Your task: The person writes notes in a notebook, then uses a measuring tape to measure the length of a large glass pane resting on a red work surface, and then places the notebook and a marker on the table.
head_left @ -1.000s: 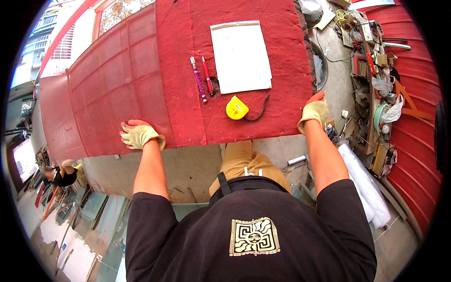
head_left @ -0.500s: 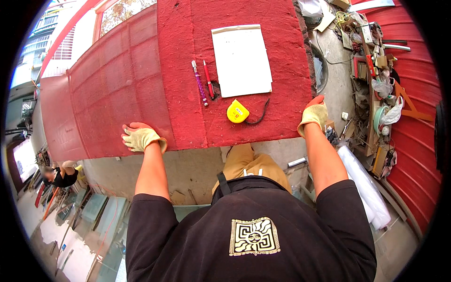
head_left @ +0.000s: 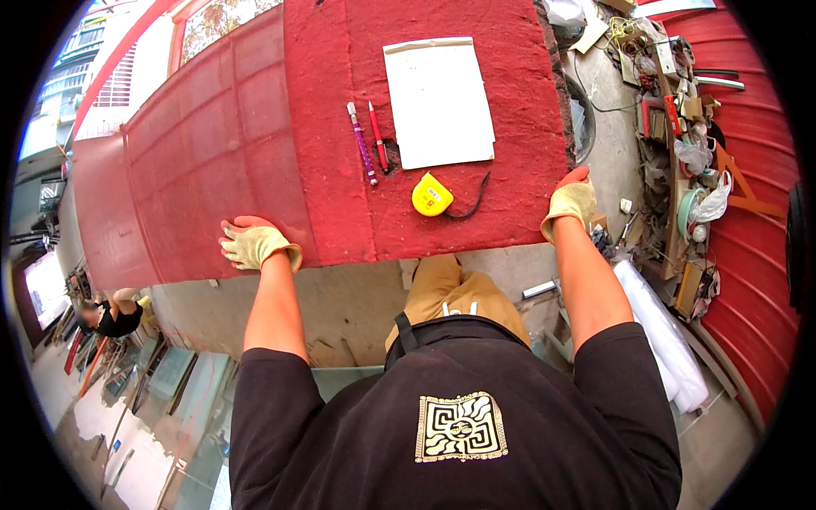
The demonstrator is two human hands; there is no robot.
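My left hand, in a pale yellow work glove with orange fingers, lies on the near edge of a red-covered table, fingers stretched out to the left. At the near right corner my right hand, gloved alike, closes over the table's edge; some of its fingers are hidden. Between the hands lies a yellow tape measure with a black wrist strap. Beyond it are a white paper pad, a red pen and a slim purple pen-like tool with a silvery end.
Shelves crowded with bags, cords and tools stand at the right by a red corrugated wall. A clear plastic roll lies below them. Glass sheets lean at lower left, near another person.
The view has shifted slightly, so the table and the things on it appear a little displaced. Both my hands keep their places on the table's edge.
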